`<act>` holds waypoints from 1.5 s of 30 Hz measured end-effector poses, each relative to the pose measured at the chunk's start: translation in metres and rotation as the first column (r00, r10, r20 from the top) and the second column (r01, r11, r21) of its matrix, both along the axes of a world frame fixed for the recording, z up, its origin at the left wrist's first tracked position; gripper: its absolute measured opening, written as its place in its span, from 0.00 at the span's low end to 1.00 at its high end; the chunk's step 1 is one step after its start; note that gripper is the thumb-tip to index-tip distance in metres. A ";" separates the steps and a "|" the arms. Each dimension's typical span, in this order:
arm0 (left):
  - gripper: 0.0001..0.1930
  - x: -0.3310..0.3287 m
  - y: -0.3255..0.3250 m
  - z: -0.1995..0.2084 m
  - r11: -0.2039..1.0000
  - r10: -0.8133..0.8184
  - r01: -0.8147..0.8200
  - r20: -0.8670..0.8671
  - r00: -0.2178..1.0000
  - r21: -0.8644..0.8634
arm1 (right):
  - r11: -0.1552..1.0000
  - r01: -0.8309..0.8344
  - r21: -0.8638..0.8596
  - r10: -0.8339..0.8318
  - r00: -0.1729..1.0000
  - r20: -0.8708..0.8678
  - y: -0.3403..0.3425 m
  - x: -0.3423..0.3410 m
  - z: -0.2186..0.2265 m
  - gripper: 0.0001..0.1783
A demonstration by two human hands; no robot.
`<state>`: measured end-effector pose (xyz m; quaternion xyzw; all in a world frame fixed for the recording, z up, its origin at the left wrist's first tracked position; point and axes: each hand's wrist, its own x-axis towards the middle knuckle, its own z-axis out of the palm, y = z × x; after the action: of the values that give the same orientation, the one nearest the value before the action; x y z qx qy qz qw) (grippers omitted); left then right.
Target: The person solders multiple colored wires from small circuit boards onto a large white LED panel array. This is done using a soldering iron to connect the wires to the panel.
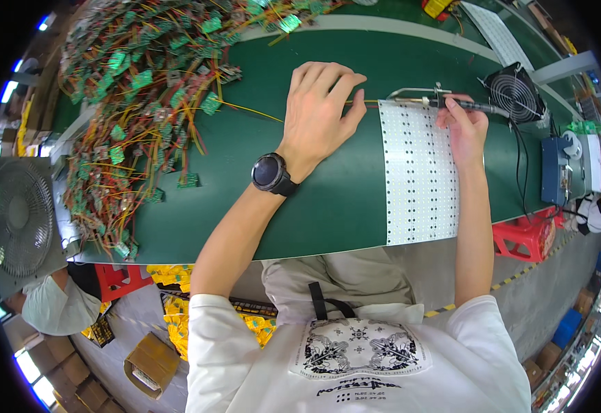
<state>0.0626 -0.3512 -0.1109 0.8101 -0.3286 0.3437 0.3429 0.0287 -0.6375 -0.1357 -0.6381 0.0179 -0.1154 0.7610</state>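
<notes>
My left hand [322, 110], with a black watch on its wrist, is over the green tabletop with thumb and fingers closed on a thin wire. A yellow wire [249, 109] runs into this hand from a small green circuit board [211, 104]. Beyond my thumb, wire stretches toward the top edge of a white LED panel [421, 172] dotted with small components. In my right hand [466, 131] is a soldering iron [478, 106] with a black handle, its tip pointing left along that edge. The exact contact at the tip is too small to make out.
A large heap of wired circuit boards [135, 89] covers the table's left side. A metal rod [410, 89] stands just behind the panel. To the right are a small black fan [516, 95], a blue soldering station [556, 171] and the iron's hanging cord [523, 165].
</notes>
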 end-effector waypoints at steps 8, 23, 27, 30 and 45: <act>0.09 0.003 0.080 0.027 0.843 0.536 -0.520 -0.136 0.834 0.135 | 1.000 0.005 0.018 -0.005 1.000 -0.005 0.000 -0.004 0.007 0.11; 0.14 -0.042 0.157 0.029 0.908 0.407 -0.296 -0.464 0.787 0.295 | 0.999 -0.024 0.040 0.024 0.999 0.022 0.000 -0.003 0.009 0.10; 0.12 -0.053 0.165 0.038 0.925 0.333 -0.180 -0.486 0.808 0.335 | 0.999 -0.040 0.035 0.040 0.999 0.021 0.001 -0.003 0.009 0.11; 0.11 -0.058 0.163 0.046 0.910 0.307 -0.098 -0.497 0.811 0.402 | 0.998 -0.054 0.038 0.053 0.998 0.020 -0.002 -0.002 0.007 0.12; 0.11 -0.069 0.170 0.055 0.875 0.020 -0.392 -0.786 0.618 -0.286 | 0.998 -0.021 0.060 0.019 0.999 0.027 0.000 -0.003 0.007 0.10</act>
<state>-0.0062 -0.1816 -0.0560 0.8140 0.0295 0.0717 0.5756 0.0261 -0.6380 -0.1282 -0.6134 0.0049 -0.1155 0.7812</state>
